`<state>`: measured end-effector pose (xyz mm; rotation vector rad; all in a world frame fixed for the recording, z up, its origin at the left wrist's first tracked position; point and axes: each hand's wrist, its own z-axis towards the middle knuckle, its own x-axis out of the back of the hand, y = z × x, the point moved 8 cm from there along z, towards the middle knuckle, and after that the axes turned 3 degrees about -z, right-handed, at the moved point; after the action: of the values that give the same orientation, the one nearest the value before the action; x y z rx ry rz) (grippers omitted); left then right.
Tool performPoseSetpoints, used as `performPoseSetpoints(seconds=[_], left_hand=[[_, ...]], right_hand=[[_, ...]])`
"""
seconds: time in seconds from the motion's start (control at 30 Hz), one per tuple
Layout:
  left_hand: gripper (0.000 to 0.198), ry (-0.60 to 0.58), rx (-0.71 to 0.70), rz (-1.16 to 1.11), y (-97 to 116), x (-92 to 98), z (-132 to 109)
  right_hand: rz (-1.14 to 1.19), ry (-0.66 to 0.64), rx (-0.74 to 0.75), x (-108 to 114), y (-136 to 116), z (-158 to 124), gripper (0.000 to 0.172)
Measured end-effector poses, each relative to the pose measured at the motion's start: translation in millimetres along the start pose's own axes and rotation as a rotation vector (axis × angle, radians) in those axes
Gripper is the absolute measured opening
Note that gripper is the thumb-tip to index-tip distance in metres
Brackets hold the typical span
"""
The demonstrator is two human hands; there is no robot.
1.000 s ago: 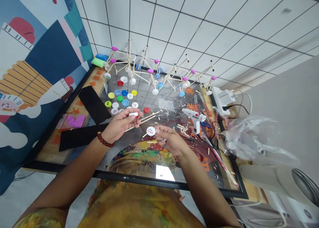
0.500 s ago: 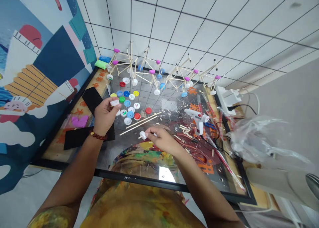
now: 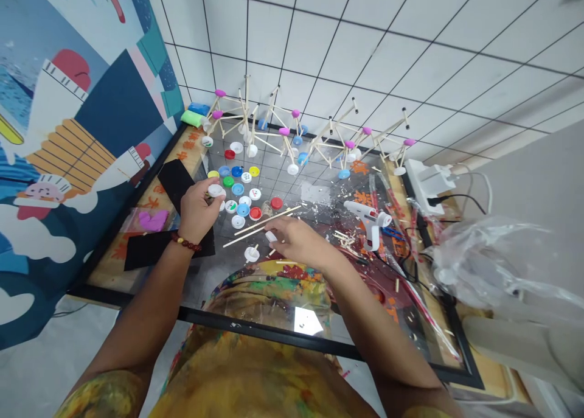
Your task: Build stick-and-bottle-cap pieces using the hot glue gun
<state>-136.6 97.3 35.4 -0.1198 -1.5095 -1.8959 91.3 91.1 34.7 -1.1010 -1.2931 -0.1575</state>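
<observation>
My left hand point(image 3: 199, 210) pinches a white bottle cap point(image 3: 216, 190) between thumb and fingers, above the rows of coloured caps. My right hand point(image 3: 298, 243) has its fingers and thumb closed around another white bottle cap point(image 3: 271, 236), just over the table. In front of it lies a white cap with a short stick piece point(image 3: 251, 254) on it. Two long thin wooden sticks point(image 3: 260, 227) lie side by side just beyond my right hand. Loose caps in blue, green, yellow, white and red, such as a red cap point(image 3: 276, 203), lie on the glass tabletop.
Stick frames with pink blobs and cap feet point(image 3: 292, 141) stand along the tiled wall. A white glue gun point(image 3: 368, 222) lies at right among stick offcuts point(image 3: 345, 241). Further right are a power strip point(image 3: 422, 184) and plastic bag point(image 3: 488, 254). Black strips point(image 3: 176, 181) lie left.
My right hand has let go of the cap with the stick piece, now on the table, and moved slightly away to another white cap. The left hand has tilted its cap. The view has shifted slightly.
</observation>
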Motion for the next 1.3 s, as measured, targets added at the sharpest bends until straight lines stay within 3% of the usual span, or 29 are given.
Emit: performPoseSetpoints(seconds=[0.07,0.2,0.3,0.43,0.53,0.6,0.7,0.8,1.03,1.13,1.3], left_hand=[[0.036,-0.01,-0.008,0.014,1.1,-1.4,0.0],[0.036,-0.048,-0.065,0.03,8.9,-5.8,-1.7],[0.04,-0.09,-0.105,0.043,12.4,-10.4,-3.5],[0.043,-0.125,-0.126,0.008,14.2,-14.7,-4.8],[0.041,-0.091,-0.091,-0.104,19.6,-12.5,-6.7],[0.037,-0.077,-0.028,-0.244,23.9,-12.8,-10.4],[0.034,-0.216,0.13,-0.555,28.3,-30.4,-21.4],[0.034,-0.326,0.225,-0.737,32.4,-48.0,-33.5],[0.039,-0.348,0.262,-0.861,37.1,-62.1,-47.3],[0.04,-0.323,0.284,-0.923,37.6,-60.1,-46.3],[0.037,-0.334,0.269,-1.093,43.3,-56.1,-40.2]], right_hand=[[-0.05,0.036,-0.006,9.0,1.9,18.6,0.021],[-0.21,0.16,-0.067,23.3,6.6,65.0,0.036],[-0.262,0.168,-0.033,17.8,5.6,92.0,0.049],[-0.269,0.142,-0.015,9.0,7.1,101.7,0.042],[-0.209,0.232,-0.024,18.7,3.9,86.5,0.04],[-0.127,0.337,0.049,29.7,-7.3,67.8,0.04],[-0.092,0.416,0.21,36.6,-29.7,38.9,0.035],[-0.133,0.425,0.251,30.4,-40.5,23.0,0.033],[-0.321,0.463,0.29,9.9,-52.5,-7.6,0.039],[-0.343,0.593,0.227,27.9,-35.3,-45.1,0.032],[-0.23,0.833,-0.052,63.8,40.3,-112.3,0.017]])
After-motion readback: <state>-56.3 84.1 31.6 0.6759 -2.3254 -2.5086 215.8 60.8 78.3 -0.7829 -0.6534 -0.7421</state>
